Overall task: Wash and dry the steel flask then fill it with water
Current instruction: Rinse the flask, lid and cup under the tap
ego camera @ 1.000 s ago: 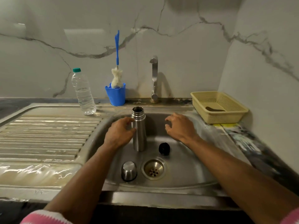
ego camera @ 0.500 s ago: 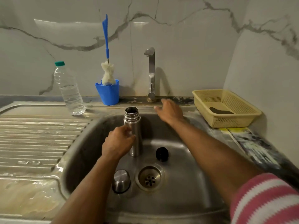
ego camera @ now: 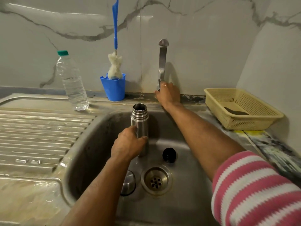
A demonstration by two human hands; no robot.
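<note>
Reached back since earlier: right hand (ego camera: 168, 93) now gripping tap (ego camera: 162, 62) base at sink (ego camera: 97, 128) rear edge. Left hand (ego camera: 127, 144) wrapped round upright open flask (ego camera: 140, 121).

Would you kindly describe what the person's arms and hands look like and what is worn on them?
Both forearms are bare. The right arm has a pink-and-white striped knit sleeve pushed up above the elbow. The left hand and right hand are bare: no gloves, rings, watch or bracelets visible. The left sleeve is out of view.
</note>
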